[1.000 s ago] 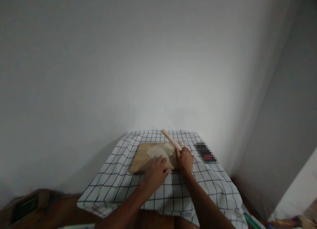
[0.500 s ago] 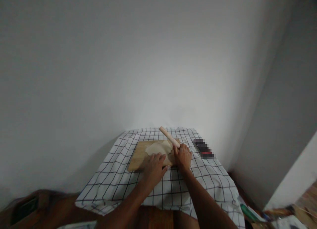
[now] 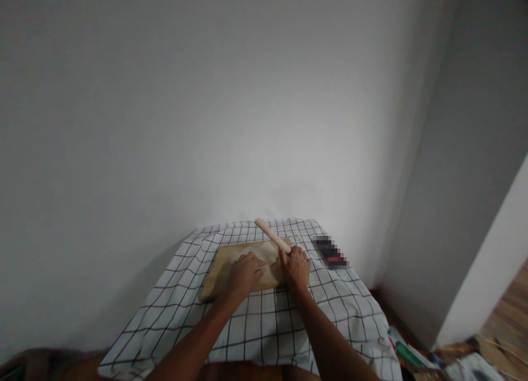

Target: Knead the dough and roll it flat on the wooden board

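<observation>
A flattened sheet of pale dough point(image 3: 267, 253) lies on a wooden board point(image 3: 215, 268). My left hand point(image 3: 244, 274) rests over the near left part of the dough, its fingers stretched out and a little apart. Closed around the near end of a wooden rolling pin point(image 3: 272, 236) is my right hand point(image 3: 298, 268), at the board's right side. The pin slants away to the far left, its far end reaching past the board. My hands and wrists hide the near part of the dough.
A black-and-white checked cloth point(image 3: 247, 337) covers the table. To the right of the board lies a dark, blurred-out flat object point(image 3: 330, 252) with a red patch. A pale wall point(image 3: 247, 122) rises behind the table. Assorted items point(image 3: 416, 356) lie at lower right.
The whole view has shifted, so the table sits lower and further left. My left hand has moved slightly away from the right hand over the dough. The right hand keeps its grip on the rolling pin.
</observation>
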Motion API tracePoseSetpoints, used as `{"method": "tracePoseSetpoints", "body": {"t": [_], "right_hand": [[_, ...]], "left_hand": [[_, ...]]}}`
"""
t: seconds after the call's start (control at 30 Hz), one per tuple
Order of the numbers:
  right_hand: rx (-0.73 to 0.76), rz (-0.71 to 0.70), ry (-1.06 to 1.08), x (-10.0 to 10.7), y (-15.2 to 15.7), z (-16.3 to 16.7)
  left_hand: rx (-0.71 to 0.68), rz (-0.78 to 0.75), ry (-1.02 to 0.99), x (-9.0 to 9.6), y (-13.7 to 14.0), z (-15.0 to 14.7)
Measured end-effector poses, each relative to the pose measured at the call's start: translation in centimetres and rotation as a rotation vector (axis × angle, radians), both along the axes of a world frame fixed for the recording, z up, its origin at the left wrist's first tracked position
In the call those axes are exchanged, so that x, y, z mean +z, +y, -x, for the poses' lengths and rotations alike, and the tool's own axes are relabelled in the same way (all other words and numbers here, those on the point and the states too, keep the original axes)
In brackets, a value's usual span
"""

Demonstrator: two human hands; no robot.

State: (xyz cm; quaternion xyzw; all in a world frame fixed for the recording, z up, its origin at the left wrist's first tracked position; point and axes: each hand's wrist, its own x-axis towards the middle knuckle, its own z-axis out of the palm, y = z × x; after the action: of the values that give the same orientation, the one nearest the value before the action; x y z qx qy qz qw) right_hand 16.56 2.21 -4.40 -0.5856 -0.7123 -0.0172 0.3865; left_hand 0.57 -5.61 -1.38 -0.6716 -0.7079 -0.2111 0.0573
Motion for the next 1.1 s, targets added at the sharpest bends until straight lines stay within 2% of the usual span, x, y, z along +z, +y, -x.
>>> {"method": "tracePoseSetpoints", "body": {"t": [0.17, 0.53, 0.67, 0.87, 1.1], "right_hand": [[0.003, 0.0, 0.016, 0.2, -0.1, -0.1], [0.01, 0.005, 0.043, 0.0, 0.1, 0.0], [0.02, -0.003, 0.049, 0.1, 0.0, -0.1], [0.016, 0.006, 0.047, 0.3, -0.1, -0.1], [0.009, 0.006, 0.036, 0.2, -0.1, -0.1]], "left_hand": [[-0.072, -0.029, -0.014, -0.2, 0.5, 0.1], [-0.072, -0.041, 0.021, 0.0, 0.1, -0.4], [-0.095, -0.015, 0.086, 0.3, -0.4, -0.7], [-0.08, 0.005, 0.068, 0.6, -1.0, -1.0], [-0.164, 0.085, 0.106, 1.6, -0.4, -0.6]]}}
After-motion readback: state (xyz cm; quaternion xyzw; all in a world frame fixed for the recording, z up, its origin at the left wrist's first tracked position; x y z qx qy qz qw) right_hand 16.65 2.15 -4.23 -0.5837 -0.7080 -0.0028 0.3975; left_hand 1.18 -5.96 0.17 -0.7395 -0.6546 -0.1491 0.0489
